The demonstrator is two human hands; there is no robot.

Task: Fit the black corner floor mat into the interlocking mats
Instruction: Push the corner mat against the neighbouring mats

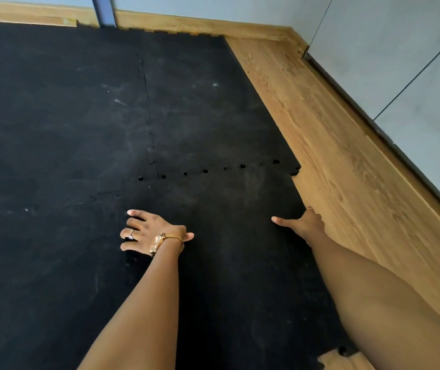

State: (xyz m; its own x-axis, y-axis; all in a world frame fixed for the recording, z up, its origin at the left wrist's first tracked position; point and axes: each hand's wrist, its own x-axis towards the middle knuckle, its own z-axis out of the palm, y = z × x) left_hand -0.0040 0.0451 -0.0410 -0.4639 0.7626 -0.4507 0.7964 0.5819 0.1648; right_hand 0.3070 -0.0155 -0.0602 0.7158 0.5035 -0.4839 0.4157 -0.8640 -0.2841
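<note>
Left hand (151,234) flat, splayed on corner mat (229,222); right hand (303,222) gripping its edge by wood floor (347,161).

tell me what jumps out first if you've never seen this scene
Two bare forearms reach in from below: the left hand spread flat on the black mat, the right hand gripping its edge beside the wooden floor. Beyond the hands, a row of small gaps marks a seam not fully locked.

Your corner mat (235,236) sits nearest you, right of the interlocking mats (53,129), with bare floor (347,169) to its right.
</note>
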